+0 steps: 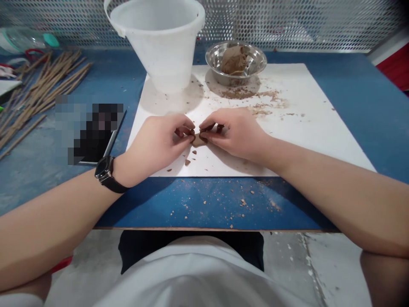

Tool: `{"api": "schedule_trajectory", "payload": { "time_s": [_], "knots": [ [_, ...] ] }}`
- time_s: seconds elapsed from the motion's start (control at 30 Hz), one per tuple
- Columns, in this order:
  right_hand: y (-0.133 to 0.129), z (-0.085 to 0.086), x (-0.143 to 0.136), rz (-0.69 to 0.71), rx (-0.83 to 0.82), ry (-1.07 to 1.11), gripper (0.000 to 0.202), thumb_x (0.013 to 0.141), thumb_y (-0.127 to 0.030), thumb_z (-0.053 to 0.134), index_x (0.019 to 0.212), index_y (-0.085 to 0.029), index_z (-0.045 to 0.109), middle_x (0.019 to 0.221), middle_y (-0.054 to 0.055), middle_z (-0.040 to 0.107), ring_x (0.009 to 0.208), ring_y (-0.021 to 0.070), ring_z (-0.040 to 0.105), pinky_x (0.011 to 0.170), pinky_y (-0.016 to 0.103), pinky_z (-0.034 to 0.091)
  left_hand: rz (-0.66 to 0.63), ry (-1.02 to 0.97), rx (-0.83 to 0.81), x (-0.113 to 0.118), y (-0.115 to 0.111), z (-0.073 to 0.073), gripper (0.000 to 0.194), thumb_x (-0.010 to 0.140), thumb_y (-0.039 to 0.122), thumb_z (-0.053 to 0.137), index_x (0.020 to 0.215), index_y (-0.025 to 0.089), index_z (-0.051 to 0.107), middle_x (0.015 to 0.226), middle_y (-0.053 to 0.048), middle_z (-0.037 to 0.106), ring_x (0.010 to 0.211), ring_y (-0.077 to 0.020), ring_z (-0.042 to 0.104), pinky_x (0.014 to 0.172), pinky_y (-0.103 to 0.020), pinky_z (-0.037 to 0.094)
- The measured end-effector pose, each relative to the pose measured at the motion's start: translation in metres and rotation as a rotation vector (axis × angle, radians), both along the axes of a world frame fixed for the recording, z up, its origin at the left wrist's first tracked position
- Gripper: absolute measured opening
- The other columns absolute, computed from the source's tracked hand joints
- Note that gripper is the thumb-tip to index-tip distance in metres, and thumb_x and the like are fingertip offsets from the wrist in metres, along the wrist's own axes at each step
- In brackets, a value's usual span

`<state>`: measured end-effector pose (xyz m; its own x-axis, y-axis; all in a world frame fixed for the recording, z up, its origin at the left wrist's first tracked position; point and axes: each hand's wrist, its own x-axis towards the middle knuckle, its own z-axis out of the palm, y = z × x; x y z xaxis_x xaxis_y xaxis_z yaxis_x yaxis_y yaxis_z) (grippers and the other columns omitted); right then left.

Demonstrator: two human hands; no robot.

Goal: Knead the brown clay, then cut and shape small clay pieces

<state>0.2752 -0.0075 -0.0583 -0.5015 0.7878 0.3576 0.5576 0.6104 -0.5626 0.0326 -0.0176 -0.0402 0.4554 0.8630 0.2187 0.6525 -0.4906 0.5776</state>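
A small flat piece of brown clay [200,140] lies between my two hands, low over the white board [306,140]. My left hand [162,138], with a black watch on its wrist, pinches the clay's left edge between thumb and fingers. On the opposite edge my right hand [238,132] pinches in the same way, fingers curled. Some of the clay is hidden by the fingertips. A few clay crumbs [187,162] are scattered on the board just below it.
Behind stand a white bucket [162,55] and a steel bowl [217,74] holding a clay lump [234,59]. Left are a phone [96,132], thin sticks [54,81] and a clear bottle [28,39]. Perforated metal [287,25] closes the back. Crumbs dot the blue tabletop [217,204].
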Motion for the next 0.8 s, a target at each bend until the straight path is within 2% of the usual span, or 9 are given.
{"api": "schedule_trajectory", "payload": {
  "time_s": [0.23,0.43,0.8],
  "knots": [
    [0.0007,-0.0011,0.0004,0.005,0.015,0.014,0.017,0.094,-0.019,0.070,0.105,-0.019,0.083,0.103,0.007,0.085,0.090,0.0226,0.077,0.088,0.037,0.058,0.040,0.144,0.017,0.0034,-0.0033,0.0072,0.024,0.094,0.035,0.070,0.111,0.022,0.080,0.092,-0.005,0.084,0.086,-0.0243,0.079,0.086,-0.037,0.060],
    [0.0018,-0.0028,-0.0008,0.002,-0.021,0.007,0.018,0.093,-0.018,0.070,0.106,-0.019,0.082,0.104,0.007,0.085,0.092,0.0232,0.077,0.089,0.038,0.058,0.043,0.109,0.014,0.0028,-0.0042,0.0067,0.029,0.094,0.037,0.071,0.117,0.021,0.080,0.096,-0.007,0.085,0.084,-0.0236,0.079,0.083,-0.037,0.061],
    [-0.0018,0.0028,0.0035,0.002,-0.014,0.004,0.018,0.094,-0.022,0.070,0.108,-0.020,0.081,0.105,0.007,0.085,0.089,0.0219,0.076,0.086,0.037,0.058,0.033,0.110,0.032,0.0021,-0.0034,0.0052,0.025,0.094,0.037,0.072,0.112,0.022,0.080,0.094,-0.005,0.085,0.084,-0.0235,0.079,0.082,-0.036,0.060]
  ]
}}
